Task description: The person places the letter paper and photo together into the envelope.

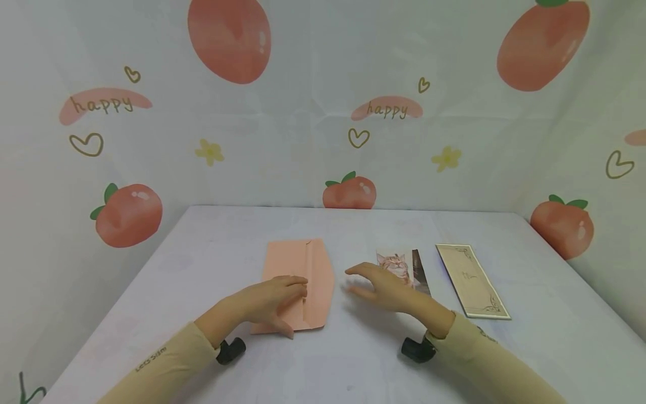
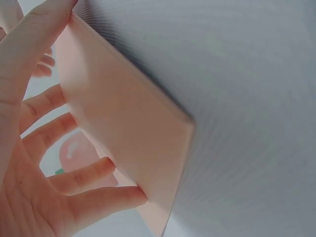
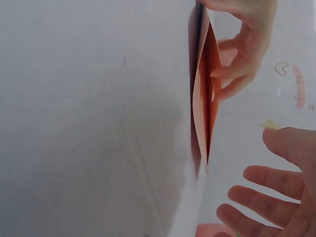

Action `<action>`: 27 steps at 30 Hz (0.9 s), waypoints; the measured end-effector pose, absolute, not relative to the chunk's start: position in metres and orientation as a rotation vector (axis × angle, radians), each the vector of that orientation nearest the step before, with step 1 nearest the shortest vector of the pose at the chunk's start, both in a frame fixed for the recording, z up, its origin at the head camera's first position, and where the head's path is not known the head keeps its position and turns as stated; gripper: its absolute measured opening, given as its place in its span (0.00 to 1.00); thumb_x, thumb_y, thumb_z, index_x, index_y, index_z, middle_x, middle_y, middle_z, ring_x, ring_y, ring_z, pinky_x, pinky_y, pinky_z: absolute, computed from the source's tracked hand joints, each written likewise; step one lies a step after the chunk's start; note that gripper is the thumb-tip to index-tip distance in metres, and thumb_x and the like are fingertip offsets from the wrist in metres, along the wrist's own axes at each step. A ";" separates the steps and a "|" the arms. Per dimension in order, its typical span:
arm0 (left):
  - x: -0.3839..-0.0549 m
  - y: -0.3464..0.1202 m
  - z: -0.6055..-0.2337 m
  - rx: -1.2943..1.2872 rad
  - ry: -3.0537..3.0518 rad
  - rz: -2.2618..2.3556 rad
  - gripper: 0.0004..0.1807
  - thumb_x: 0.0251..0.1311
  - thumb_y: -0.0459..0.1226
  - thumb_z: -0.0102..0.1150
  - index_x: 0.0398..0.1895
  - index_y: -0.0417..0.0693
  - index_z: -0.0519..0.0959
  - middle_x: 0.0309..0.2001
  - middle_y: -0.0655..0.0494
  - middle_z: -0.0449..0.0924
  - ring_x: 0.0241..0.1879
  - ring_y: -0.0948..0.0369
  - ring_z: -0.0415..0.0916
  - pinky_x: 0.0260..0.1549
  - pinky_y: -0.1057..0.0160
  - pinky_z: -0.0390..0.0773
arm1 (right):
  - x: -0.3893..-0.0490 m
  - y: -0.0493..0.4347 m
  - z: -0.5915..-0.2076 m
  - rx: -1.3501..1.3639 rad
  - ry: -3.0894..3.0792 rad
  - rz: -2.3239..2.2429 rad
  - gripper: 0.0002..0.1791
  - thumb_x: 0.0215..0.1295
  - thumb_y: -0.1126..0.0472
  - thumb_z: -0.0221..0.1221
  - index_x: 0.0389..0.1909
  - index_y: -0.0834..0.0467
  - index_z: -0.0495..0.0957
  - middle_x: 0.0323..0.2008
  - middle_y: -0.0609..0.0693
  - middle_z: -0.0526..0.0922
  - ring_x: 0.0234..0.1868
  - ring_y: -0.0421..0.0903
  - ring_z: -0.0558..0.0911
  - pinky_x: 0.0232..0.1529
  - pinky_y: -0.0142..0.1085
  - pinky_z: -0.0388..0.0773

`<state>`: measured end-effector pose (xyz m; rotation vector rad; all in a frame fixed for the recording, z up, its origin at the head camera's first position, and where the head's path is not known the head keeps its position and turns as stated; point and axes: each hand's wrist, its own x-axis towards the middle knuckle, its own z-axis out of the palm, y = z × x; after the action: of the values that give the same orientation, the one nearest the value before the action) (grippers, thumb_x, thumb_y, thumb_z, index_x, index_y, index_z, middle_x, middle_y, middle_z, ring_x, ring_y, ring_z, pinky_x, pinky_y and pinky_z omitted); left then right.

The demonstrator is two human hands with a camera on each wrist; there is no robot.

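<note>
Head view: one pink envelope (image 1: 318,280) lies on the white table (image 1: 328,370). Left hand (image 1: 270,300) rests on the envelope. Right hand (image 1: 386,287) hovers just right of the envelope. One cat-picture card (image 1: 397,266), partly covered by the right hand, and one cream card (image 1: 473,280) lie farther right of the envelope.

Left wrist view: the left hand's fingers stand apart, touching the envelope.

Right wrist view: the envelope gapes; the right hand's fingers spread, clear of the envelope.
</note>
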<state>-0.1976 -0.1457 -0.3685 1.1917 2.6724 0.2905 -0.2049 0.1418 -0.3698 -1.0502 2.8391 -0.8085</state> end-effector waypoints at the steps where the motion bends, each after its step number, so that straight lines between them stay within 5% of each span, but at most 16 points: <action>1: -0.197 -0.146 -0.369 1.194 2.672 0.293 0.40 0.41 0.57 0.69 0.57 0.49 0.69 0.68 0.50 0.63 0.68 0.48 0.60 0.65 0.49 0.65 | -0.205 0.145 -0.369 -1.040 2.847 -0.821 0.20 0.65 0.58 0.55 0.54 0.65 0.74 0.53 0.57 0.79 0.57 0.55 0.77 0.57 0.49 0.74; 8: -0.197 -0.146 -0.369 1.224 2.687 0.286 0.40 0.41 0.58 0.69 0.57 0.48 0.69 0.67 0.50 0.64 0.67 0.47 0.61 0.65 0.49 0.65 | -0.206 0.163 -0.370 -0.999 2.898 -0.861 0.19 0.65 0.58 0.55 0.53 0.65 0.75 0.51 0.58 0.80 0.45 0.53 0.80 0.43 0.42 0.79; 18: -0.197 -0.146 -0.368 1.164 2.675 0.294 0.41 0.41 0.57 0.69 0.59 0.49 0.69 0.68 0.51 0.62 0.69 0.49 0.58 0.66 0.50 0.63 | -0.210 0.188 -0.375 -0.781 2.896 -1.027 0.19 0.64 0.58 0.56 0.53 0.64 0.75 0.52 0.58 0.80 0.55 0.56 0.78 0.55 0.52 0.75; 27: -0.196 -0.145 -0.367 1.152 2.667 0.296 0.41 0.42 0.57 0.69 0.59 0.49 0.69 0.68 0.51 0.62 0.69 0.49 0.58 0.66 0.49 0.64 | -0.214 0.212 -0.375 -0.683 2.957 -1.099 0.18 0.65 0.63 0.54 0.52 0.69 0.73 0.50 0.65 0.79 0.49 0.60 0.80 0.48 0.52 0.79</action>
<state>-0.1962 -0.1455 -0.3669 1.1516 2.6667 0.2960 -0.2142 0.2120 -0.3753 -0.6828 2.9568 -1.0989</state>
